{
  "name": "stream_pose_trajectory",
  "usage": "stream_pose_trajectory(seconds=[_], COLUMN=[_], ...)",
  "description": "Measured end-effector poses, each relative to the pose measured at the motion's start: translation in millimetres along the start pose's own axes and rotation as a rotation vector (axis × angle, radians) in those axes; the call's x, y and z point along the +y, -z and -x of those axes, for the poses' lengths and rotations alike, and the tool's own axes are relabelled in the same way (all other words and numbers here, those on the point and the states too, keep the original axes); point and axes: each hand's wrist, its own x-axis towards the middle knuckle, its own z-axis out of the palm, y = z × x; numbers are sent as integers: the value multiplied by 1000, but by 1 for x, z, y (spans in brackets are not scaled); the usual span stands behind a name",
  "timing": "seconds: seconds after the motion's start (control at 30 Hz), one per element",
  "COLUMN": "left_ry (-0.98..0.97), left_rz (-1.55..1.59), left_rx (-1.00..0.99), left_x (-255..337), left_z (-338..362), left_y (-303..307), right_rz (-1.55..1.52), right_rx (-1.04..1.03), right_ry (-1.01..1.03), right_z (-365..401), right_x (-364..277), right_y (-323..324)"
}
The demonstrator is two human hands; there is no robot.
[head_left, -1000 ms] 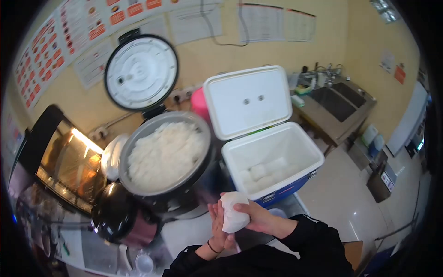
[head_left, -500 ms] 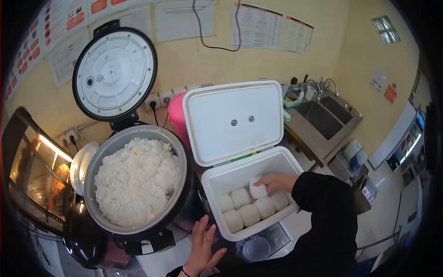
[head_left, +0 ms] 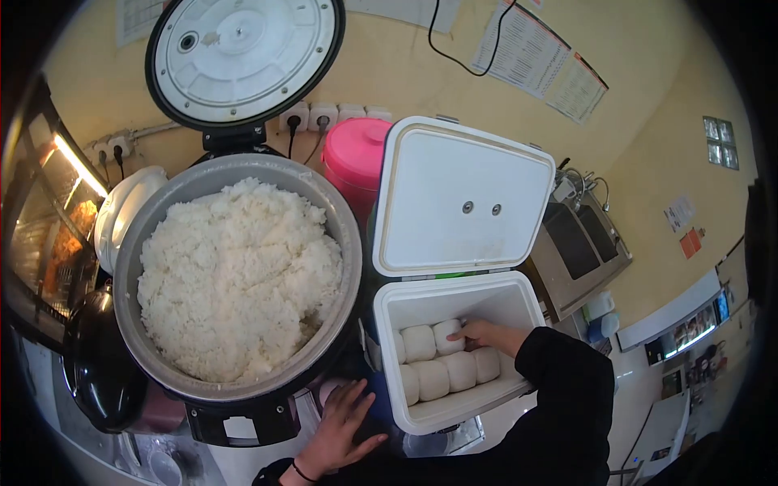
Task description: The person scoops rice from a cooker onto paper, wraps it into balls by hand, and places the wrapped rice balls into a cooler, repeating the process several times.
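White and rounded, the wrapped rice portion now sits in the back row of the cooler box, touching the other wrapped portions packed in front of and beside it. A second ago it was pressed between both palms in front of the body, outside the box. Half a second ago the right hand alone was lowering it in. Now it is down among the rest, so one more portion has joined the stack.

The right hand is still on it, fingers bent over its top and side in a light grip, the dark sleeve lying across the box's rim. The left hand has let go and rests open, fingers spread and holding nothing, on the low edge between the box and the rice cooker.

The cooler lid stands open behind. The cooked rice fills the cooker pot, its own lid raised. A pink container stands between them by the wall, and a steel sink lies to the right.
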Motion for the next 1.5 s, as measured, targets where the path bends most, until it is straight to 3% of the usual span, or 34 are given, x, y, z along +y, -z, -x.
stream_pose_trajectory(seconds=[0.13, 0.23, 0.33, 0.4, 0.47, 0.53, 0.6, 0.67, 0.73, 0.8, 0.9, 1.03, 1.07, 1.13, 1.2, 1.27, 1.3, 1.33, 1.37, 1.43, 1.5], left_ry=[9, 33, 59, 65, 213, 406, 519, 688, 689, 721, 802, 714, 724, 740, 737, 734, 760, 766, 772, 707, 572], left_rz=[-19, -5, -64, -160, -110, 3, -154, -183, -359, -531, -689, -826, -808, -770, -756, -750, -682, -597, -511, -444, -486], left_rx=[-25, -33, -36, -95, -42, -37, 67, 114, 148, 118, 7, 63, 86, 133, 158, 170, 187, 266, 344, 429, 447], left_x=[6, 11, 15, 18, 21, 6, -9, -13, -30, -28, -28, -51, -49, -49, -54, -58, -51, -48, -46, -41, -34], left_z=[-3, -6, 0, 5, 29, 72, 121, 156, 196, 224, 252, 281, 281, 278, 281, 285, 281, 281, 281, 275, 263], left_y=[-4, -22, -29, -13, 5, 15, 24, 40, 48, 52, 58, 31, 29, 24, 19, 16, 20, 25, 30, 42, 60], right_rz=[8, 184, 658, 798, 1614, 1464, 1099, 1403, 1323, 1116, 841, 780, 715, 642, 570, 627, 749, 935, 1021, 1106, 1229], right_rx=[-81, -136, 231, -252, 76, -16, -549, -666, -179, 427, 515, 87, -105, -252, -36, 435, 757, 1092, 1240, 1369, 1308], right_ry=[65, 70, -10, 1202, 464, 739, 1007, 841, 941, 974, 1028, 878, 796, 754, 1016, 1260, 1588, 1618, 1535, 1213, 1201], right_z=[-5, -17, 2, -15, 53, 158, 222, 243, 162, 110, 50, 107, 138, 227, 282, 280, 268, 264, 258, 226, 209], right_x=[-2, -2, -14, 15, -60, -68, -33, 8, 88, 110, 148, 145, 133, 97, 58, 4, -33, -69, -100, -151, -170], right_y=[-1, 1, -24, 32, -54, -106, -154, -216, -263, -301, -304, -256, -240, -222, -219, -215, -212, -214, -218, -228, -241])
